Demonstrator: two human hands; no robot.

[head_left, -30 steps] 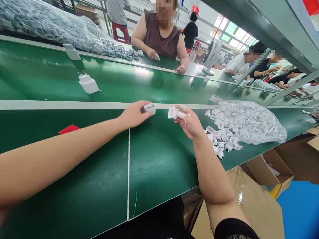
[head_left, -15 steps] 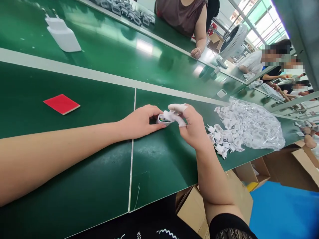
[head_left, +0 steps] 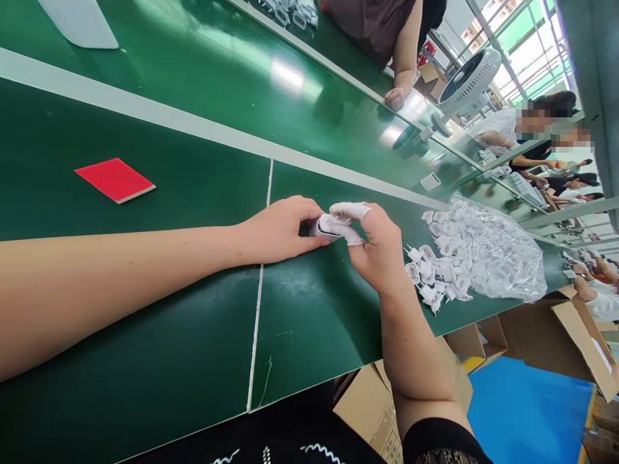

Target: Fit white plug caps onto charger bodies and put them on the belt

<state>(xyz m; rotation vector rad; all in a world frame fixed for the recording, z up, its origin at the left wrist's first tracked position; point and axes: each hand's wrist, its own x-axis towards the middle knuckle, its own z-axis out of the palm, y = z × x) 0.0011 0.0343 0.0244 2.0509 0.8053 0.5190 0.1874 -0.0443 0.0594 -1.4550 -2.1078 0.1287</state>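
Observation:
My left hand (head_left: 285, 229) rests on the green table, thumb and fingers closed round a small white charger housing (head_left: 322, 227). Just right of it, my right hand (head_left: 374, 241), with white covers on thumb and finger, pinches a white plug cap (head_left: 337, 225) against the open end of the housing. The cap's prongs are mostly hidden between the covered fingers. Beside my right hand lies a pile of white plug caps (head_left: 438, 277), partly inside a clear plastic bag (head_left: 507, 258).
A red card (head_left: 116, 180) lies left on the table. A white charger (head_left: 82, 22) is on the belt at top left, another white piece (head_left: 430, 182) farther right. Cardboard boxes (head_left: 370, 406) stand below the table edge. A person's hand (head_left: 395, 98) rests across the belt.
The plug cap has moved left onto the housing's opening, covering the green parts seen inside before. The white charger on the belt has shifted up and left in view.

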